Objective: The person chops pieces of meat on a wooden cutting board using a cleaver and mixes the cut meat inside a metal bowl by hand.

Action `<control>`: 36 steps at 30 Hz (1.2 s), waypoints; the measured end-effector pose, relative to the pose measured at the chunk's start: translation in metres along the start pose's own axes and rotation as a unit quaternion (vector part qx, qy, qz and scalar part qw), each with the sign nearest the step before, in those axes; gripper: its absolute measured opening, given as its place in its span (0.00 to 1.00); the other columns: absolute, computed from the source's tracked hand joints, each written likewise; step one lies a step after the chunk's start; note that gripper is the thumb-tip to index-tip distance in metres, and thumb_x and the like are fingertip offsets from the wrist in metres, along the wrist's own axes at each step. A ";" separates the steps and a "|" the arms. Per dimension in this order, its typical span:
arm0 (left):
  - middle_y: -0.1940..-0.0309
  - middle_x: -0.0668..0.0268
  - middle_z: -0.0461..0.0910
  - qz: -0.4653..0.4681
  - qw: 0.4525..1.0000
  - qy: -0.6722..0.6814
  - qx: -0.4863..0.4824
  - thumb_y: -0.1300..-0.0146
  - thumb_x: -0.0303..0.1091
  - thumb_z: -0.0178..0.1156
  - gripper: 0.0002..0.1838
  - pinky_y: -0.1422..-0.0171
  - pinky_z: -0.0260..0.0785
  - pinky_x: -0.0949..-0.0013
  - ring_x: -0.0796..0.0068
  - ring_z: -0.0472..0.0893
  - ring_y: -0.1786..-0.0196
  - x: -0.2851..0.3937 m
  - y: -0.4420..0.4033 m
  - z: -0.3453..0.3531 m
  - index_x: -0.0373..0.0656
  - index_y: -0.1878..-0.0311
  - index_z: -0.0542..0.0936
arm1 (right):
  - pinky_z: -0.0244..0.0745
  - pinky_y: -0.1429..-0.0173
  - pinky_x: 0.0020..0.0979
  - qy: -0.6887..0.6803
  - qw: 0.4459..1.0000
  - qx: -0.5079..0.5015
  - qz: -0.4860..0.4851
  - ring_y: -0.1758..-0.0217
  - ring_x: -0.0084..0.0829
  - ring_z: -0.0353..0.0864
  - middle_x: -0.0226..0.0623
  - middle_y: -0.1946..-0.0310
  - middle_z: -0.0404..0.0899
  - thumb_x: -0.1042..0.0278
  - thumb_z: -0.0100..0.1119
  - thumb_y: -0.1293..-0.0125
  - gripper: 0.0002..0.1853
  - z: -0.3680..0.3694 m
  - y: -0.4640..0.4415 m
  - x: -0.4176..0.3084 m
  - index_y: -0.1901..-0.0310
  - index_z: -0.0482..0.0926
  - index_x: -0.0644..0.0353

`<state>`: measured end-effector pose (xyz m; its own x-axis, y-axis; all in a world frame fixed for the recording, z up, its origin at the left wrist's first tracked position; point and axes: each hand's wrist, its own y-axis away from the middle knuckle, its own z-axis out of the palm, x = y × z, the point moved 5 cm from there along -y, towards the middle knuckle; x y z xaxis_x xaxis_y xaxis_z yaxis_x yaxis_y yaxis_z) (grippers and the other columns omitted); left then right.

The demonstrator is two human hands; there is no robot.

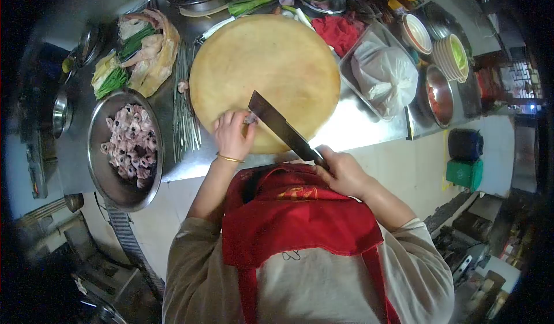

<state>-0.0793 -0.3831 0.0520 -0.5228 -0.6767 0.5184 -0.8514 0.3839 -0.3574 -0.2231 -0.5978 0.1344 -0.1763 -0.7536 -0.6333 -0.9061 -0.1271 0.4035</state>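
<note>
A round wooden chopping board (271,64) lies before me. My right hand (343,174) is wrapped round the handle of a cleaver (280,126), whose dark blade slants up and left over the near part of the board. Close to the blade's tip, my left hand (232,134) rests at the board's near left edge. Its fingers are closed on a small greyish piece (250,118), too small to identify surely. Left of the board stands a large metal bowl (98,171) holding many pale pink pieces of meat (133,136) with dark spots.
Thin metal skewers (183,101) lie between bowl and board. Raw meat and green vegetables (144,49) sit at the back left. On the right are a clear tray (346,73) with a tied white bag (384,70), a red cloth (336,33), stacked bowls (447,59) and a metal bowl (440,101).
</note>
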 end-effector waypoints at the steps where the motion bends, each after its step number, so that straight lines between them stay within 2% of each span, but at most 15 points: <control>1: 0.58 0.63 0.78 0.012 1.000 0.005 -0.002 0.46 0.37 0.66 0.13 0.45 0.65 0.57 0.58 0.77 0.50 -0.001 0.000 0.001 0.50 0.57 0.80 | 0.73 0.60 0.56 0.002 1.000 0.001 -0.004 0.64 0.61 0.80 0.56 0.73 0.79 0.61 0.58 0.32 0.15 0.001 -0.001 0.001 0.52 0.66 0.58; 7: 0.58 0.62 0.78 0.003 0.999 0.027 -0.042 0.45 0.35 0.65 0.12 0.44 0.66 0.55 0.56 0.77 0.51 -0.005 -0.005 0.005 0.48 0.57 0.80 | 0.73 0.60 0.56 0.018 1.000 -0.021 -0.009 0.64 0.62 0.80 0.57 0.73 0.78 0.60 0.57 0.31 0.16 -0.004 -0.004 -0.004 0.51 0.65 0.59; 13: 0.59 0.60 0.78 0.027 0.997 0.056 -0.038 0.46 0.33 0.65 0.12 0.45 0.68 0.53 0.54 0.77 0.52 -0.011 -0.004 0.010 0.46 0.57 0.79 | 0.73 0.58 0.55 0.020 0.999 -0.033 -0.010 0.62 0.62 0.80 0.57 0.70 0.79 0.61 0.57 0.31 0.16 -0.004 -0.036 -0.018 0.52 0.65 0.61; 19: 0.58 0.59 0.78 0.014 0.993 0.106 -0.046 0.45 0.32 0.64 0.12 0.46 0.69 0.53 0.53 0.77 0.52 -0.017 -0.002 0.012 0.45 0.57 0.79 | 0.74 0.58 0.52 -0.013 0.996 -0.015 -0.085 0.63 0.61 0.80 0.57 0.69 0.80 0.63 0.57 0.32 0.16 0.006 -0.090 -0.029 0.55 0.66 0.66; 24: 0.58 0.58 0.78 0.027 0.995 0.091 -0.042 0.48 0.30 0.64 0.14 0.45 0.68 0.52 0.53 0.77 0.52 -0.017 -0.003 0.011 0.45 0.56 0.78 | 0.75 0.55 0.50 -0.026 0.999 -0.027 -0.029 0.59 0.59 0.81 0.59 0.67 0.80 0.63 0.57 0.32 0.16 0.014 -0.104 -0.023 0.55 0.67 0.67; 26: 0.58 0.58 0.77 0.019 0.996 0.074 -0.052 0.49 0.31 0.65 0.15 0.45 0.67 0.52 0.52 0.76 0.51 -0.021 -0.002 0.013 0.45 0.56 0.78 | 0.75 0.53 0.50 -0.028 0.998 -0.051 -0.022 0.57 0.58 0.81 0.59 0.66 0.80 0.62 0.56 0.32 0.16 0.015 -0.075 -0.009 0.53 0.68 0.67; 28: 0.58 0.58 0.77 -0.001 0.997 0.048 -0.066 0.49 0.32 0.65 0.16 0.44 0.66 0.51 0.52 0.76 0.51 -0.026 0.001 0.016 0.46 0.55 0.77 | 0.75 0.53 0.49 -0.040 0.997 -0.063 0.029 0.57 0.58 0.82 0.57 0.65 0.81 0.63 0.57 0.32 0.17 -0.004 -0.028 0.001 0.49 0.69 0.66; 30: 0.58 0.58 0.77 -0.009 0.997 0.056 -0.053 0.49 0.35 0.66 0.17 0.44 0.66 0.52 0.52 0.75 0.50 -0.025 0.003 0.014 0.45 0.55 0.77 | 0.75 0.54 0.44 -0.034 0.988 -0.129 0.077 0.60 0.51 0.83 0.54 0.65 0.82 0.65 0.58 0.32 0.17 -0.015 0.011 0.025 0.46 0.70 0.64; 33: 0.58 0.60 0.76 0.026 1.000 0.011 -0.005 0.49 0.40 0.68 0.18 0.42 0.67 0.52 0.53 0.75 0.48 -0.004 -0.009 0.000 0.47 0.56 0.78 | 0.73 0.59 0.40 -0.151 0.979 -0.099 0.096 0.67 0.43 0.80 0.50 0.70 0.80 0.66 0.59 0.32 0.15 -0.026 0.046 0.032 0.48 0.71 0.63; 34: 0.58 0.61 0.77 0.044 0.999 -0.013 0.015 0.49 0.42 0.68 0.18 0.41 0.67 0.52 0.53 0.75 0.47 0.006 -0.013 -0.003 0.47 0.56 0.79 | 0.72 0.61 0.39 -0.157 0.980 -0.059 0.106 0.69 0.40 0.79 0.49 0.72 0.78 0.66 0.59 0.32 0.15 -0.024 0.051 0.039 0.48 0.71 0.63; 36: 0.58 0.63 0.77 0.072 0.995 -0.029 -0.067 0.49 0.45 0.68 0.17 0.41 0.68 0.54 0.55 0.76 0.48 0.005 -0.020 0.020 0.50 0.58 0.81 | 0.71 0.65 0.37 -0.168 0.979 0.015 0.114 0.72 0.36 0.76 0.46 0.75 0.76 0.66 0.60 0.32 0.15 -0.014 0.048 0.060 0.49 0.71 0.63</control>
<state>-0.0645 -0.4065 0.0466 -0.6403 -0.6420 0.4218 -0.7675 0.5572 -0.3170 -0.2720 -0.6582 0.1255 -0.4875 -0.5057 -0.7118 -0.8381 0.0424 0.5438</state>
